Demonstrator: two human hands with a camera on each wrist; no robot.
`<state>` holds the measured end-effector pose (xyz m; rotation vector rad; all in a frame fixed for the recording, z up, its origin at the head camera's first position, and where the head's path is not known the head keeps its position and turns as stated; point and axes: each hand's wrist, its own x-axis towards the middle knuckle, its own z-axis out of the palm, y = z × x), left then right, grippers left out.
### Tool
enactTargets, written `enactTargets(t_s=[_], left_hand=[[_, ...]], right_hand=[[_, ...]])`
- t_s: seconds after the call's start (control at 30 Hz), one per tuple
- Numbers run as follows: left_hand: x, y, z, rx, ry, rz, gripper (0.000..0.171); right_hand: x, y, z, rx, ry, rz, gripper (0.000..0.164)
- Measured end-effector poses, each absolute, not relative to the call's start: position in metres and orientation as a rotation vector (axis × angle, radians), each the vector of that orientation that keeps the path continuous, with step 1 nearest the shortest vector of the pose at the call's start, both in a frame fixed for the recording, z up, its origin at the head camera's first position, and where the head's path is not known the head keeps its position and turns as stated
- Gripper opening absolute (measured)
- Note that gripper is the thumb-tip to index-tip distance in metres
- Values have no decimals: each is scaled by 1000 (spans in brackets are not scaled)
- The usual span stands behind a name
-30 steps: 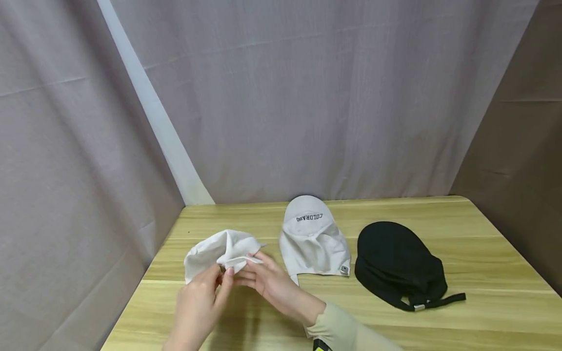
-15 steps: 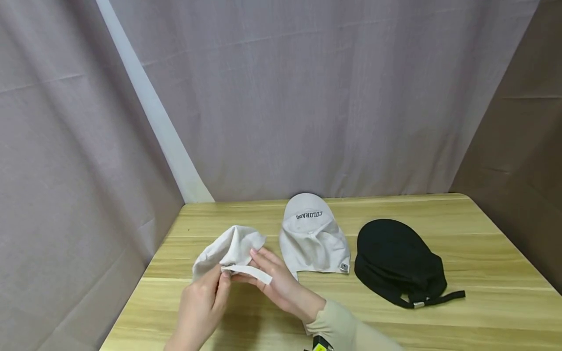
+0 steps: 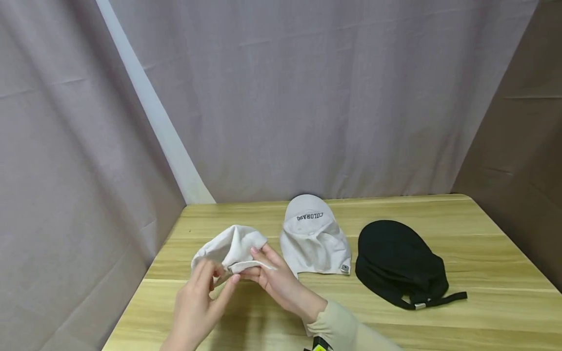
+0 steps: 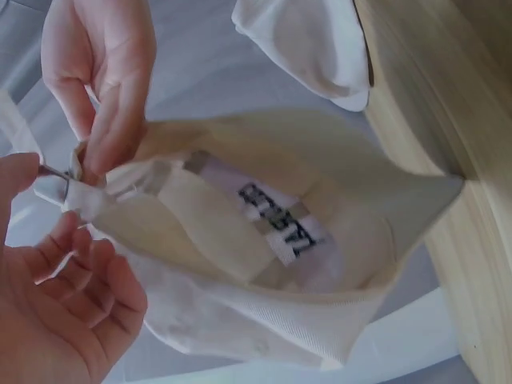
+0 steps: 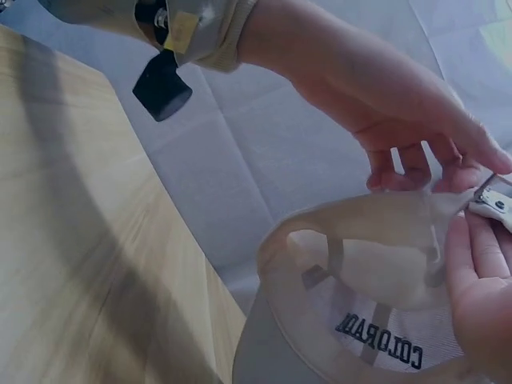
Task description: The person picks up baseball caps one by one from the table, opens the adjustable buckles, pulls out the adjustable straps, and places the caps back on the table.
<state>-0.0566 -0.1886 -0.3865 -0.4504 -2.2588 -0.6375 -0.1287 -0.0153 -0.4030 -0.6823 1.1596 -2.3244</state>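
Observation:
A white cap [image 3: 241, 243] is held up above the left part of the table, its opening toward the wrist cameras. Dark lettering [image 4: 280, 218] shows inside it in the left wrist view. My right hand [image 3: 281, 282] holds the rim, thumb on the outer cloth and fingers beneath. My left hand [image 3: 193, 302] is at the cap's back strap [image 3: 248, 265], thumb and finger at the metal buckle [image 5: 498, 200]. The strap's loose end points right, over the right hand's fingers. The left fingertips are partly hidden behind the hand in the head view.
A second white cap [image 3: 313, 248], marked COLORADO, lies on the wooden table [image 3: 491, 273] right of the hands. Farther right lies a black cap [image 3: 395, 263] with its strap end sticking out. Grey curtains [image 3: 307, 97] hang behind the table.
The cap has turned and its strap came into clearer view, then its loose end shifted up against the right hand. The left index finger has drawn back from the buckle.

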Motion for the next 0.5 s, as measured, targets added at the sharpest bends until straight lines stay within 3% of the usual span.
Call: enactTargets(t_s=[0.2, 0.5], left_hand=[[-57, -191, -385, -479, -2276, -677, 34], [-63, -190, -389, -595, -2272, -757, 23]], right_hand=[[-128, -16, -404, -617, 1115, -2347, 45], [-129, -11, -403, -710, 1201, -2324, 45]])
